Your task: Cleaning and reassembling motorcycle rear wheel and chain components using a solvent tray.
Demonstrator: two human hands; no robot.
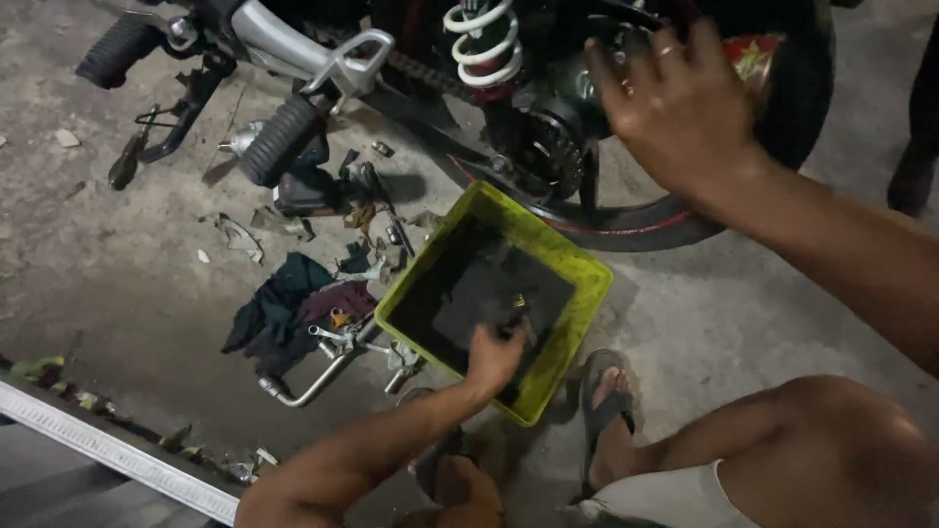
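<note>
A yellow-green plastic tray (577, 262) filled with dark oily liquid sits on the concrete floor beside a motorcycle's rear wheel (675, 220). My left hand (494, 354) reaches into the tray, fingers closed around a small metal part at the liquid's surface. Raised toward the wheel hub and sprocket (548, 147), my right hand (680, 103) has its fingers spread and holds nothing; a ring shows on one finger. My knee and sandalled foot (608, 396) are just right of the tray.
A white coil shock spring (481, 44) and footpegs (279, 137) hang above the floor. Dark rags (279, 303), chrome tools (323, 376), small bolts and a dark power tool (308, 191) lie left of the tray. A metal rail (108, 450) runs along the bottom left.
</note>
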